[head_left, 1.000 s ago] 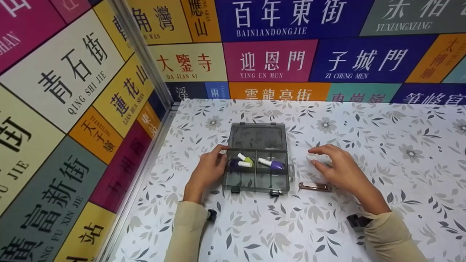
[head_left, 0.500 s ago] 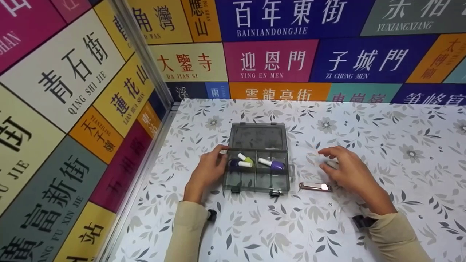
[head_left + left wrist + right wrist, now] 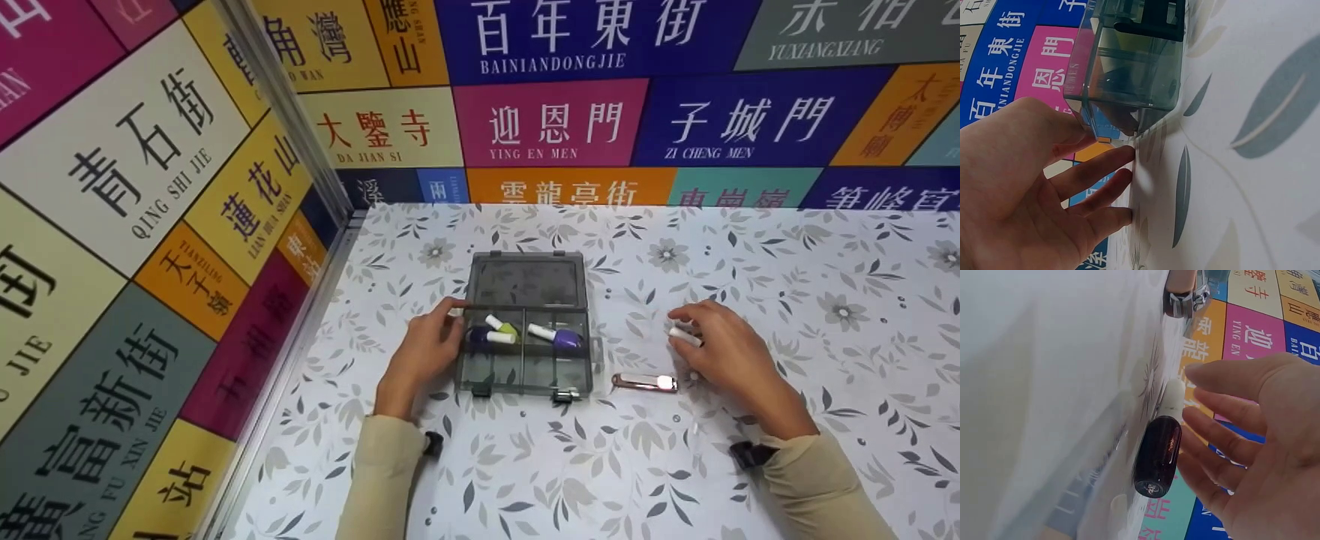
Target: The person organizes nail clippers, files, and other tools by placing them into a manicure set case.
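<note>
A grey see-through divided box (image 3: 491,373) lies open on the table with its lid (image 3: 527,279) folded back. Inside its far compartments are three nail polish bottles with white caps: a yellow-green one (image 3: 508,328), a dark one (image 3: 478,335) and a purple one (image 3: 568,340). My left hand (image 3: 424,346) rests at the box's left side, thumb by its corner and fingers loosely extended in the left wrist view. My right hand (image 3: 724,352) is around a dark nail polish bottle (image 3: 1158,455) lying on the table; its fingers are relaxed beside it, without a visible pinch.
A metal nail clipper (image 3: 643,382) lies between the box and my right hand. The table (image 3: 585,480) has a leaf-and-flower cover. Sign-covered walls (image 3: 555,124) stand along its back and left sides.
My right hand has shifted right, away from the box, and the white cap of the bottle now shows between its thumb and fingers. My left hand stays by the box; the view shifts slightly.
</note>
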`<state>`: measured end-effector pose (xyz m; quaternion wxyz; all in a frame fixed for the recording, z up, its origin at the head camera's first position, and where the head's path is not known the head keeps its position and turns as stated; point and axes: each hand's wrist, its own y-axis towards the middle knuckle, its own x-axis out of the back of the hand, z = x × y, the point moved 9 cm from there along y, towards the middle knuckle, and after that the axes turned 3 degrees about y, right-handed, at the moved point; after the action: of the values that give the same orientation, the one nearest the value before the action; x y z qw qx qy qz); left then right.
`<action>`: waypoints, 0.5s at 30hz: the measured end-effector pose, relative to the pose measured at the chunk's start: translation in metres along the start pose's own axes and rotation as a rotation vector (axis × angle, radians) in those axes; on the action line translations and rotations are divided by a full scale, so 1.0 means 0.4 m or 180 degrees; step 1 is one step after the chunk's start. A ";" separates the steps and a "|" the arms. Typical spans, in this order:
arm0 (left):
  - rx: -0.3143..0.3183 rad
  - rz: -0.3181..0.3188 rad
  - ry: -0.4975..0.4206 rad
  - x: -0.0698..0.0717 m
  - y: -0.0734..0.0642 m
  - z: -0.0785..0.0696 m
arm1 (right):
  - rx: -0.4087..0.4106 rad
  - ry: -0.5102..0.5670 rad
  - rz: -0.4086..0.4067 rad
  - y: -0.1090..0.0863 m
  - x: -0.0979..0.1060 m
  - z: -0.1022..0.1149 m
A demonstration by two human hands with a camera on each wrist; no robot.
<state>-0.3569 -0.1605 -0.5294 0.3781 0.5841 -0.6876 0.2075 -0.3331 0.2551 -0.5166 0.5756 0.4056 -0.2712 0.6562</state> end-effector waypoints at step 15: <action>0.0072 0.0045 -0.0025 -0.004 0.000 0.008 | -0.0159 -0.0067 0.0133 -0.008 -0.006 -0.027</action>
<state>-0.3578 -0.1619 -0.5326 0.3673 0.5842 -0.6908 0.2156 -0.3324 0.2633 -0.5244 0.5688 0.3922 -0.3020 0.6568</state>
